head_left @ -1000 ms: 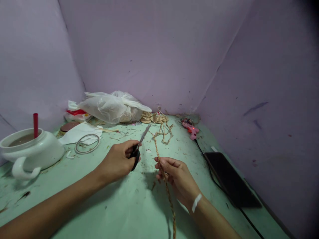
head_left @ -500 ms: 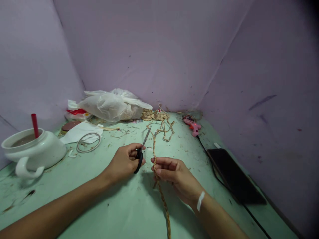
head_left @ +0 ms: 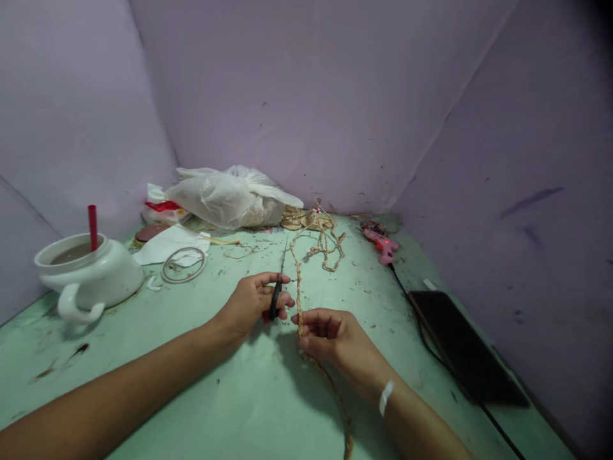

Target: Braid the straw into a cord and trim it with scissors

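My left hand [head_left: 258,297] is closed on a pair of small scissors [head_left: 276,297] with black handles, their thin blades pointing away from me. Just to the right, my right hand [head_left: 330,332] pinches a braided straw-coloured cord [head_left: 299,284] between thumb and fingers. The cord runs from a loose loop near the back, through the right hand, and down past the front edge of the view. The scissor blades are beside the cord, apart from it. Part of the handles is hidden by the left fingers.
At left stands a white pot [head_left: 115,275] with a red stick [head_left: 92,227]. Metal rings [head_left: 184,280] lie on white paper [head_left: 165,246]. Behind are a plastic bag [head_left: 230,198] and coiled cord [head_left: 311,220]. A pink glue gun [head_left: 385,246] and a black phone [head_left: 464,345] lie right.
The scissors have turned in my left hand and now show edge-on. My right hand grips the cord at a different spot, and its lower end swings right. The view has shifted slightly left.
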The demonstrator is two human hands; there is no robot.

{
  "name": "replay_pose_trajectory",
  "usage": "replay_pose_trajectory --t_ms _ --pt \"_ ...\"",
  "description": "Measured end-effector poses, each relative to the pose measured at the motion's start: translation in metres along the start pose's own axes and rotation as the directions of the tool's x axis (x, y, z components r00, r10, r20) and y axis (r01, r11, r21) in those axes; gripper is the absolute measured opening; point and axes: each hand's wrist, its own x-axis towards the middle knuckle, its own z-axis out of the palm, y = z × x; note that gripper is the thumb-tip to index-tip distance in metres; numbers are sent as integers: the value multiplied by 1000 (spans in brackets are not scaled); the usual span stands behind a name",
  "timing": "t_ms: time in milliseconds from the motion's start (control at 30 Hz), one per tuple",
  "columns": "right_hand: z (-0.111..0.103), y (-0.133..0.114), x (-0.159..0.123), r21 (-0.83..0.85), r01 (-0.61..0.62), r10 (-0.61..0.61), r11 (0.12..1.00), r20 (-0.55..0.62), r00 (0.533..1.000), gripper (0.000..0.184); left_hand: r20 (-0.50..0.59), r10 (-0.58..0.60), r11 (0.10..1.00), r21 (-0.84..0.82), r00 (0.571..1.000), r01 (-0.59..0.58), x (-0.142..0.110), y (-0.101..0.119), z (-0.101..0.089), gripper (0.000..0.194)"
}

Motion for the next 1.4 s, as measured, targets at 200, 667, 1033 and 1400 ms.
replay_pose_trajectory --t_ms 200,667,1033,1400 --pt "2 5 0 -54 -53 61 997 143 988 23 -32 -114 974 -199 993 105 8 -6 -2 37" --pt "8 14 3 24 -15 14 1000 25 1000 35 -219 41 968 -234 975 -93 0 -10 5 38" --pt "9 28 5 -71 -24 25 997 9 1000 27 -259 21 975 -210 966 -78 2 -13 7 39" --pt "17 26 4 3 -2 3 1000 -87 996 29 -265 99 981 -138 959 -139 -1 -9 15 39"
